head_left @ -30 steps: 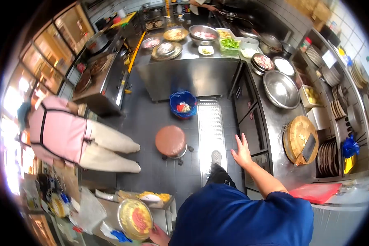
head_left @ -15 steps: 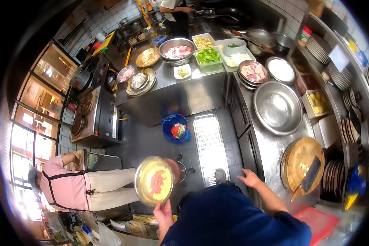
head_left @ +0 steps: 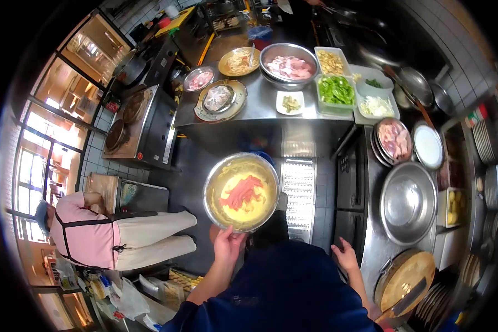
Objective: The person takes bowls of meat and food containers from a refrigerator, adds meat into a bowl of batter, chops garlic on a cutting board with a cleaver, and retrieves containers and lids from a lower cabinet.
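Now the metal bowl, with pink strips lying on a yellow mix, is held in the air before the front counter, closer to it in view than half a second ago; a carry still under way is judged. Its near rim is pinched by the left hand. Nothing is seen held by the right hand, loosely curled, nearer the counter's right end. Between bowl and counter, the blue bin is now mostly hidden. Meat and greens are set on the counter.
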A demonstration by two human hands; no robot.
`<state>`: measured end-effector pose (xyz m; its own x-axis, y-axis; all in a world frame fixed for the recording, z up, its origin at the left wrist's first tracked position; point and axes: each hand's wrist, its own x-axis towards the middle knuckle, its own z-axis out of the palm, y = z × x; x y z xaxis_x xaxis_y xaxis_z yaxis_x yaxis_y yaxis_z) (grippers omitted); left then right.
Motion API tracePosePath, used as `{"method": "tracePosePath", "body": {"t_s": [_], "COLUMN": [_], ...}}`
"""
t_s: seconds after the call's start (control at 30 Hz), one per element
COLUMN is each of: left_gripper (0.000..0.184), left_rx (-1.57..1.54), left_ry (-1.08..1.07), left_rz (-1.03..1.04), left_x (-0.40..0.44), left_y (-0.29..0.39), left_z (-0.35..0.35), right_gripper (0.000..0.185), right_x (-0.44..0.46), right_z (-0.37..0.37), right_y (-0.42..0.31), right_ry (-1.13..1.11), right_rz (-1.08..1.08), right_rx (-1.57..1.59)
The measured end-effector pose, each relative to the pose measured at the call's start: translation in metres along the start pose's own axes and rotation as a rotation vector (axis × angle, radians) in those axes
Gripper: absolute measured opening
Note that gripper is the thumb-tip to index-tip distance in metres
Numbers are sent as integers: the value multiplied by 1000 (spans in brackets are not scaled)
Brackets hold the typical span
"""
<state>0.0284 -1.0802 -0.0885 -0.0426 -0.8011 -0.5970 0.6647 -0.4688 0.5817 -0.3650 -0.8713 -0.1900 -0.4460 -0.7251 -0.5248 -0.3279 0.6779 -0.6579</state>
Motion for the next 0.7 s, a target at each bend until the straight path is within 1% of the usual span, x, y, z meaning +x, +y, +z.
{"method": "tracePosePath", "body": {"t_s": [0.07,0.17,0.27,0.3,0.37,0.4,0.47,0.53,0.6,0.67,0.7], "left_gripper": [41,40,40,40,41,42,43,45,46,47,48], "left_rx": [-17,-103,-86,-93,-113,-110,-102,-144,-179,-207,-197], "left_ry": [1,20,61,60,64,99,161,197,230,261,274], "left_rz": [6,7,-7,13,46,66,108,133,170,218,242], "left_x": [30,70,101,109,119,125,135,139,136,132,128], "left_y": [16,38,70,81,98,102,112,122,126,127,126], "left_z": [17,23,31,33,37,32,21,15,10,7,7], "right_gripper": [71,70,71,64,58,55,49,51,51,51,49], "right_x": [33,76,126,140,183,201,219,260,287,319,335], "right_z": [-4,-7,-4,-1,17,22,31,56,77,96,105], "right_y": [-32,-99,-165,-188,-215,-229,-304,-334,-387,-437,-461], "right_ry": [3,13,-3,-21,-78,-109,-190,-188,-242,-245,-199], "right_rz": [-2,-8,-116,-138,-163,-171,-163,-361,-436,-466,-513], "right_rx": [4,-80,-130,-128,23,95,207,81,102,73,29]}}
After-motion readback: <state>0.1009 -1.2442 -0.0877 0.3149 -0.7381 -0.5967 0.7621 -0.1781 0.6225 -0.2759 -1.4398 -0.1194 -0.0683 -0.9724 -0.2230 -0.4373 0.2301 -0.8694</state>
